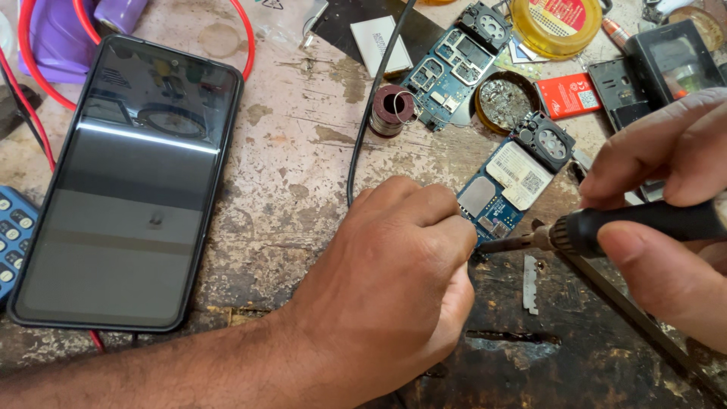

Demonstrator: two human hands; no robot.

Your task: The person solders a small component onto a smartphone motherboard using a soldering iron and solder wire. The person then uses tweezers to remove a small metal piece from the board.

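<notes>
Right hand [666, 204] grasps the soldering iron [606, 227] pen-style, tip just left of the grip, touching the blue circuit board's [507, 185] lower edge. Left hand [394, 265] is clenched beside that edge on the worktop [295, 174], apparently steadying the board; whether it pinches anything, cannot tell.

We find open bench [295, 159] between the big black smartphone [129, 182] on the left and the blue circuit board [511, 185] on the right, crossed only by a black cable [375, 98] and a solder spool [391, 110]. Far right is crammed: a second board [454, 64], tins, phone parts. Near right, a razor blade [531, 283] lies on dark, bare wood.
</notes>
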